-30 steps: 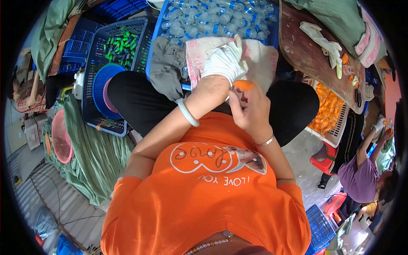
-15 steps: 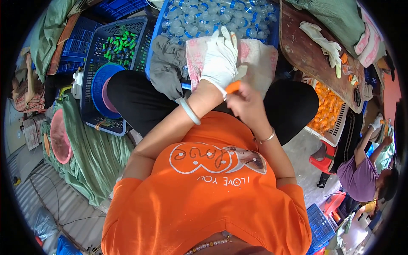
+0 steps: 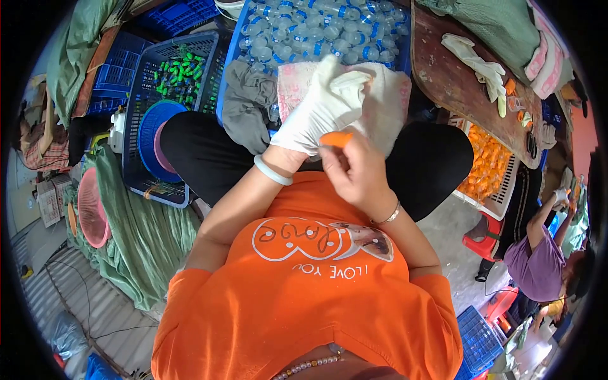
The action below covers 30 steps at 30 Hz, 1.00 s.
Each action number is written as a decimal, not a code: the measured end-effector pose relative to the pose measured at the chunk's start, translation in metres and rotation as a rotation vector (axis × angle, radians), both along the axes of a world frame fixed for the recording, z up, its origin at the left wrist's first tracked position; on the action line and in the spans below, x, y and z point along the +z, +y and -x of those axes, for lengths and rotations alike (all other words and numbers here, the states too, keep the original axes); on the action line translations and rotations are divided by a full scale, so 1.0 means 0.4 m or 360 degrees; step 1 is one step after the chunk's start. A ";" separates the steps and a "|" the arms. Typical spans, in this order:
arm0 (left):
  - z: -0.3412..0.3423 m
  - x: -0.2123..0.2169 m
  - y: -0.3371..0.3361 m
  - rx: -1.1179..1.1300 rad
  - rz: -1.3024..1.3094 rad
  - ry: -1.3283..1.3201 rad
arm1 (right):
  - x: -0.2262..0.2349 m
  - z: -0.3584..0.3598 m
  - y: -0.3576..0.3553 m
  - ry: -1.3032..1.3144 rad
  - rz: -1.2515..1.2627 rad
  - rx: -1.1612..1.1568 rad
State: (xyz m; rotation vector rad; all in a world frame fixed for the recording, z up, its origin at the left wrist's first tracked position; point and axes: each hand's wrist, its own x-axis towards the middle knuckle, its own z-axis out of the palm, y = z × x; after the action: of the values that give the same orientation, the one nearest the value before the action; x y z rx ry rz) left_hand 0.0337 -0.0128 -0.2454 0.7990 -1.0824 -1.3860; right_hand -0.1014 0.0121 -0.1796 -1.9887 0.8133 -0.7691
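Note:
My left hand wears a white glove and is raised over a pink and white towel on my lap. It holds nothing. Its thumb points away from me while the other fingers lean to the right, partly bent. My right hand is bare except for an orange finger cover on one finger. Its thumb and covered finger close on the glove's cuff at my left wrist, just above a pale bangle. The exact grip there is partly hidden.
Ahead stands a blue crate full of small clear bottles, with grey cloth at its corner. Leftward, a basket holds green-capped pieces beside a blue basin. Rightward are a board with a spare glove and orange pieces.
My gloved left hand has turned and its fingers have bent from their stretched pose. My right hand has shifted left and toward me, staying at the cuff.

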 end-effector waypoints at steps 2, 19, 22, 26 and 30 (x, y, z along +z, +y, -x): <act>-0.014 0.016 0.006 -0.0194 -0.0178 0.0815 | -0.010 -0.003 -0.012 0.0015 0.0121 -0.0109; 0.010 0.065 0.048 0.0071 -0.0380 0.0737 | -0.090 -0.035 -0.039 -0.0331 -0.0119 -0.0084; 0.014 0.072 0.045 0.0094 -0.0545 0.0838 | -0.088 -0.036 -0.039 -0.0331 -0.0119 -0.0077; 0.024 0.052 0.016 0.0071 -0.0557 0.0939 | -0.087 -0.039 -0.037 -0.0277 -0.0002 -0.0030; 0.023 0.022 0.001 0.0140 -0.0501 0.1111 | -0.085 -0.045 -0.035 -0.0229 0.0090 -0.0015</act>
State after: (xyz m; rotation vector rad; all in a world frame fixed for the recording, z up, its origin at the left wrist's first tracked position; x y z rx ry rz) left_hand 0.0245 -0.0125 -0.2367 0.5014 -0.2904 -1.6067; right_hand -0.0835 -0.0018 -0.2135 -1.9547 0.7238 -0.9386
